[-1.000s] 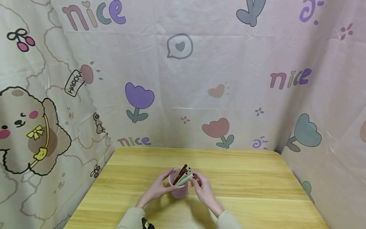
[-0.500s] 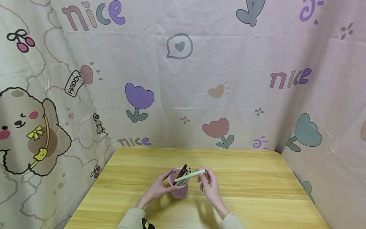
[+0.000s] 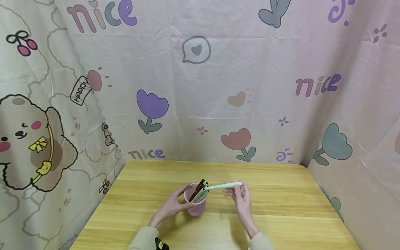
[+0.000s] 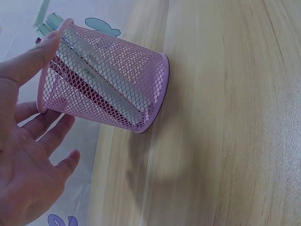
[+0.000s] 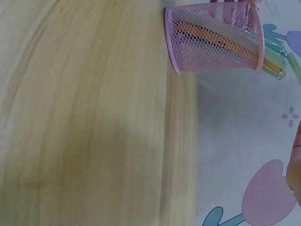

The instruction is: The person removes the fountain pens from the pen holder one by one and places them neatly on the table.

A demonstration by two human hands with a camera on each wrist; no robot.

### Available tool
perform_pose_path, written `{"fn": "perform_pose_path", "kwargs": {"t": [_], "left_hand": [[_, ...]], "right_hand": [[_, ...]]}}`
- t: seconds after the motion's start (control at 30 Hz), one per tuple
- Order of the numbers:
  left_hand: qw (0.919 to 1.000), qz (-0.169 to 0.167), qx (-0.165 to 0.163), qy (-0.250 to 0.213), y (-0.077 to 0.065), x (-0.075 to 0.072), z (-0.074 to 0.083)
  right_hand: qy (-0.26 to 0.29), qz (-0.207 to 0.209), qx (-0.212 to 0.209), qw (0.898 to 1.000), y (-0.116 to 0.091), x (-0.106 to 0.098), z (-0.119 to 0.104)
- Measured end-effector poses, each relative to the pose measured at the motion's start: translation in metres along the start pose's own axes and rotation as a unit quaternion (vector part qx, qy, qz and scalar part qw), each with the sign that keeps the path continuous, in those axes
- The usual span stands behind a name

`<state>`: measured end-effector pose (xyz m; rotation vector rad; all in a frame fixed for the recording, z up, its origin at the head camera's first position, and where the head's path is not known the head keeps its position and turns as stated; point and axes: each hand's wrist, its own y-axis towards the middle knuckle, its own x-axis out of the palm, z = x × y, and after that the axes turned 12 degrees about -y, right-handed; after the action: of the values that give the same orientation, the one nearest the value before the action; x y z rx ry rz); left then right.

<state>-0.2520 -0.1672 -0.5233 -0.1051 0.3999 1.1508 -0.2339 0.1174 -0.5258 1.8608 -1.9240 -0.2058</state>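
A pink mesh pen holder (image 3: 197, 210) stands on the table with a dark red-brown pen (image 3: 196, 192) and several pale green pens (image 3: 200, 197) leaning in it. My left hand (image 3: 172, 205) holds its rim, thumb on the near side and fingers on the far side; the left wrist view shows the thumb on the mesh holder (image 4: 103, 80). To the right of the holder, my right hand (image 3: 243, 199) pinches a pale green pen (image 3: 222, 186) near one end. That pen lies nearly level above the table, its other end over the holder's rim. Only an edge of the right hand (image 5: 295, 165) shows in the right wrist view.
The light wooden table (image 3: 281, 201) extends around the holder on both sides. Behind it hangs a pale patterned cloth (image 3: 200, 86), with more cloth (image 3: 56, 104) along the left and right sides. A dark strap (image 3: 160, 244) sits at the left sleeve.
My right hand has drawn a pale green pen up out of the holder and moved to the right, the pen turning nearly level. My left hand has stayed on the holder.
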Motion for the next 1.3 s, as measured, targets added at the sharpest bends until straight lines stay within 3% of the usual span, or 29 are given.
{"fn": "perform_pose_path", "kwargs": {"t": [0.13, 0.4, 0.77, 0.93, 1.1, 1.3], "left_hand": [[1.0000, -0.003, 0.000, -0.003, 0.000, 0.000, 0.000], [1.0000, -0.004, 0.005, 0.003, -0.001, 0.000, 0.000], [1.0000, -0.002, 0.003, -0.007, -0.001, 0.000, 0.000], [1.0000, -0.002, 0.003, -0.007, 0.000, 0.000, -0.001], [0.9999, -0.003, 0.003, -0.010, -0.001, 0.000, -0.002], [0.9998, 0.001, -0.002, -0.017, -0.001, 0.000, -0.002]], "right_hand": [[0.035, 0.005, 0.013, 0.999, 0.001, -0.004, 0.000], [0.020, 0.022, 0.083, 0.996, 0.001, -0.010, -0.001], [0.025, -0.001, 0.081, 0.996, -0.002, -0.022, 0.005], [-0.020, 0.005, 0.120, 0.993, -0.001, -0.025, 0.008], [-0.081, 0.009, 0.183, 0.980, 0.000, -0.030, 0.010], [-0.124, 0.004, 0.225, 0.966, 0.000, -0.036, 0.014]]}}
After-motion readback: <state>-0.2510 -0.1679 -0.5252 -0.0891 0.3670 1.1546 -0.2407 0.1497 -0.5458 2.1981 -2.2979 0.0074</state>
